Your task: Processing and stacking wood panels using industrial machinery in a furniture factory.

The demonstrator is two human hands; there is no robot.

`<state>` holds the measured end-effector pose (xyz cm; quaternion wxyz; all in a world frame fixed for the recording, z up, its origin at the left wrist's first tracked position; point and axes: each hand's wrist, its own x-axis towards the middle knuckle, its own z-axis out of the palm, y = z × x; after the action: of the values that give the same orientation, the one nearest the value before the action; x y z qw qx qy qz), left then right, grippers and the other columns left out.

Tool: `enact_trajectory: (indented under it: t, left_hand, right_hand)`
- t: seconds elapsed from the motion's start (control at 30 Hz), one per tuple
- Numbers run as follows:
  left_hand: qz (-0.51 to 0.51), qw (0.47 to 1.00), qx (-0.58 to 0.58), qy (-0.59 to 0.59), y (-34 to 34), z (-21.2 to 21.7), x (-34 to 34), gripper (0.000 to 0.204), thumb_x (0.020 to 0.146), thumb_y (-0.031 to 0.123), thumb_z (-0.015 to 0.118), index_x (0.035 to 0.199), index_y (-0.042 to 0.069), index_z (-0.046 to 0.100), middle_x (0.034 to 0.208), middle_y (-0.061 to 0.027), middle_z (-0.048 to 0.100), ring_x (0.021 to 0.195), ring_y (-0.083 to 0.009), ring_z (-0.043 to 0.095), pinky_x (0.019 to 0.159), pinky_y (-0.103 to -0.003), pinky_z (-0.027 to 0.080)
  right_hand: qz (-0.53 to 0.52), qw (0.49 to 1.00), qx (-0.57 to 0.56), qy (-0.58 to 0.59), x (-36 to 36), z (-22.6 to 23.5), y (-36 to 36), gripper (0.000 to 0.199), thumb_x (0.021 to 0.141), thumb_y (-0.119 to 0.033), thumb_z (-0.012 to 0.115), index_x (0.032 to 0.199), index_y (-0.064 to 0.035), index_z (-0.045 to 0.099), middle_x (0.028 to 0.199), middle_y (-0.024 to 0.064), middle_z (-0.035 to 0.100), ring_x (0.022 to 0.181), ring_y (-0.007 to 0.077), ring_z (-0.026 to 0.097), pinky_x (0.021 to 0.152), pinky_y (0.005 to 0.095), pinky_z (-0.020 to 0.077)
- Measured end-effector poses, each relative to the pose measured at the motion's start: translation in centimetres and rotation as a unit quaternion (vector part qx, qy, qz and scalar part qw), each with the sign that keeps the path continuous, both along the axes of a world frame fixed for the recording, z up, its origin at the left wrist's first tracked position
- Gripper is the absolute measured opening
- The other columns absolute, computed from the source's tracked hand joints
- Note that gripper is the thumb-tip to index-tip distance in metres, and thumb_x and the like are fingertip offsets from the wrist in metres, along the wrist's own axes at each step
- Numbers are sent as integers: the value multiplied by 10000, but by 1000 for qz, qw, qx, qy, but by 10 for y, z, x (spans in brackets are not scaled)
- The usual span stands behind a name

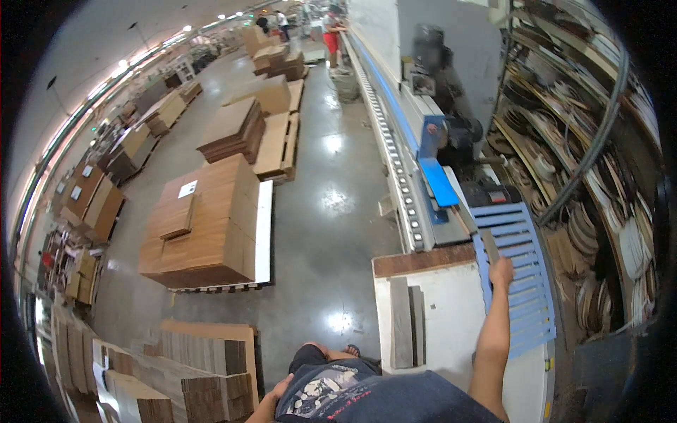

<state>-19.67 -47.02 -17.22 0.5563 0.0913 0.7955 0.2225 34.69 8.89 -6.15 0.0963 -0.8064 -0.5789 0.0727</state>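
Right hand (501, 271) grips one board (488, 244) at the blue rack (525, 299); loose boards (400, 324), left, seem pending; left hand's (281, 386) grip unclear.

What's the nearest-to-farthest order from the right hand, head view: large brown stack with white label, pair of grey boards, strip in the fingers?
1. Strip: held in the right hand, pointing forward.
2. Grey boards: left of the hand, on the white table.
3. Brown stack: farther left, across the grey floor.
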Motion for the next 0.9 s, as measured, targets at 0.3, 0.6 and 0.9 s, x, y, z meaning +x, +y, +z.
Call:
enact_trajectory:
  t: [0.3,0.6,0.9]
  left_hand:
    - [-234,931,270,72,179,119,46,643,915,439,550,1358,-12,434,1340,-211,504,1236,-301,497,1016,-361,399]
    - [-292,900,207,-247,291,194,180,892,888,610,503,1503,81,132,1503,-183,258,1362,-322,310,1010,-486,405]
    - [-239,929,182,-216,282,173,196,918,840,490,608,1490,49,133,1412,-216,376,1288,-351,394,849,-540,504]
  right_hand:
    - [-52,818,73,568,1,7,-178,463,764,-7,671,1192,-19,493,983,79,560,927,182,549,816,308,465]
    - [53,904,49,420,-126,19,-263,544,717,-107,759,1203,18,548,1052,144,623,969,263,596,871,358,464]
    - [75,930,18,360,-158,10,-270,482,809,-137,694,1243,1,539,1186,220,592,1119,334,573,922,392,455]
